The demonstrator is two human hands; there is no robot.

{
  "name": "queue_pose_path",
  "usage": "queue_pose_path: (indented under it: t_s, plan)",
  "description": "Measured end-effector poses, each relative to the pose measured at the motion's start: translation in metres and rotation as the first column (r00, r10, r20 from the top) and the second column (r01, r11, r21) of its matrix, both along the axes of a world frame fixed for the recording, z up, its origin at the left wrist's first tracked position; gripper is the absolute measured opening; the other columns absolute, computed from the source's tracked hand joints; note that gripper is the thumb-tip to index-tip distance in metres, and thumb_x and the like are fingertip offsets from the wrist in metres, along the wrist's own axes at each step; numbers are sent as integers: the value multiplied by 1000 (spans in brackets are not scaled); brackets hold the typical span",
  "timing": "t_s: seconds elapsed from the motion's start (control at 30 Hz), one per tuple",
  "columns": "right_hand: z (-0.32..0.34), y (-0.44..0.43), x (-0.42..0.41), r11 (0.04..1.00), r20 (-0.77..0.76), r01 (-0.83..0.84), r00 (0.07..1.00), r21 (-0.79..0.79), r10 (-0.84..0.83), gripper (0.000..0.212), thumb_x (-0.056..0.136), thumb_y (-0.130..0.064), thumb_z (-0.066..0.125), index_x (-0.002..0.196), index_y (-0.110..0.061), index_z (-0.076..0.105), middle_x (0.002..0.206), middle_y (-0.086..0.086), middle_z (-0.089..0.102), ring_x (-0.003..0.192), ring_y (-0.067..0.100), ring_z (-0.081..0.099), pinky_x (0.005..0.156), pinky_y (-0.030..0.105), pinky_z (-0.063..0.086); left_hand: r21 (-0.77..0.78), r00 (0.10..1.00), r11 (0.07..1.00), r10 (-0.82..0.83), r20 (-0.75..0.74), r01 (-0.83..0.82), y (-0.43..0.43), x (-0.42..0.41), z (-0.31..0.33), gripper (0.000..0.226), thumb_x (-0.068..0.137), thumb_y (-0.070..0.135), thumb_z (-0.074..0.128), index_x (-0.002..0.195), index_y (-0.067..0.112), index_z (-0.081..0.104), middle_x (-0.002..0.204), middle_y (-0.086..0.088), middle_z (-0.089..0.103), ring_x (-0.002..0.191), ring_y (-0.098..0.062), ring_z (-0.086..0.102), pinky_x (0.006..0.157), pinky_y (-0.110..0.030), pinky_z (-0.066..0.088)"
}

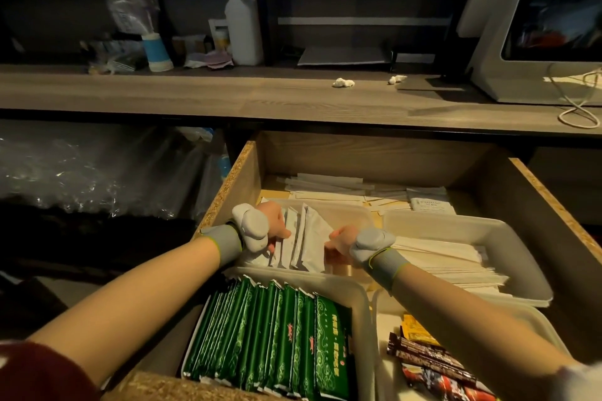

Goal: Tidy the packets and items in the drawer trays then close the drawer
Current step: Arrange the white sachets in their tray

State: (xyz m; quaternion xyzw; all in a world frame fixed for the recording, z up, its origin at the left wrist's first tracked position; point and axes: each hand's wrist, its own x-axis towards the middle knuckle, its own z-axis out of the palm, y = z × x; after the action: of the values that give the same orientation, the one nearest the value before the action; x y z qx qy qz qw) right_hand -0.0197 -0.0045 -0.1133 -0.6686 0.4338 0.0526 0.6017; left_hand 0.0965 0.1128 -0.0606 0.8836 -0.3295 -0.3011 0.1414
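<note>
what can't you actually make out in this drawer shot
Head view, white packets: print too small and blurred.
Head view, dark sachets: partly under the right forearm, cut off by the bottom edge.
Head view, green packets: lower ends hidden behind the drawer front.
Head view, monitor: cut off by the right edge.

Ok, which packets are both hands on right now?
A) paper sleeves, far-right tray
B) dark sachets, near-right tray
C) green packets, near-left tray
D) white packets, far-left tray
D: the left hand and right hand both grip the white packets standing in the far-left tray; neither hand is on the green packets.
</note>
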Motion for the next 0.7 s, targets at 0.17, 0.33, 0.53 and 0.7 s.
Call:
queue_pose_path:
  t_s: [0.17, 0.33, 0.53, 0.7]
  plan:
    - [5, 0, -3, 968, 11, 114, 993, 225, -120, 13, 90, -7, 53, 101, -1, 56, 80, 12, 60, 69, 21, 61, 59, 27, 57, -40, 994, 998, 40, -97, -44, 2, 4, -8, 27, 88, 7, 61, 62, 6, 54, 59, -10, 56, 25, -5, 53, 40, -23, 51]
    - [20, -1, -14, 960, -30, 108, 994, 257, -104, 19, 91, -16, 55, 103, -2, 51, 105, 14, 56, 97, 28, 58, 75, 34, 51, 23, 999, 1000, 15, -31, -14, -7, 2, 3, 29, 91, 15, 58, 64, 7, 50, 65, -11, 51, 51, -24, 54, 47, -26, 44]
    - [51, -34, -28, 974, 176, 105, 974, 200, -142, 28, 96, -14, 47, 121, -2, 51, 90, 11, 56, 75, 21, 57, 78, 36, 50, -29, 983, 998, 51, 174, -47, -45, -2, 32, 39, 94, 24, 51, 57, 11, 46, 57, -2, 48, 58, -21, 53, 58, -26, 44]
    - [69, -85, -51, 970, 260, 240, 935, 41, -242, 13, 96, -14, 47, 97, -7, 57, 78, 6, 57, 67, 14, 53, 62, 26, 48, -83, 992, 997, 4, 127, 7, -95, -16, 39, 33, 95, 18, 46, 65, 7, 50, 66, -7, 53, 60, -23, 53, 61, -25, 44]
